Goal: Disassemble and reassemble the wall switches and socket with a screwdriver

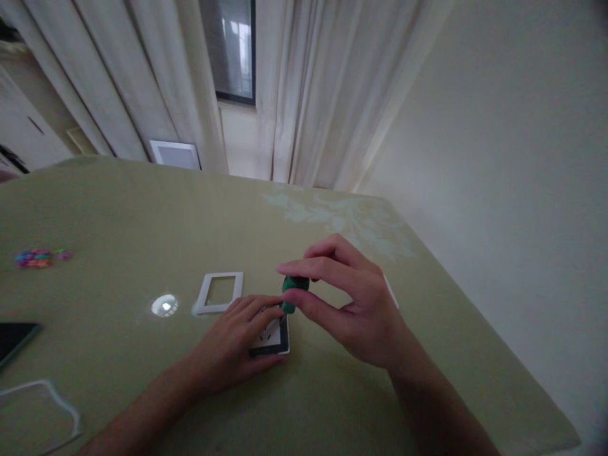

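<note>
A wall socket with a white face and dark border lies on the table, partly covered by my left hand. My left hand grips it, fingers along its far side and thumb along its near edge. Above its far right corner, my right hand pinches the green handle of a screwdriver between thumb and fingers. The screwdriver points down toward the socket; whether its tip sits in a screw cannot be made out. A white cover frame rests just beyond my left hand.
The table has a glossy greenish cover. Small colourful pieces lie far left, with a dark flat device and a white cable nearer. A white edge shows behind my right hand. A wall borders the right.
</note>
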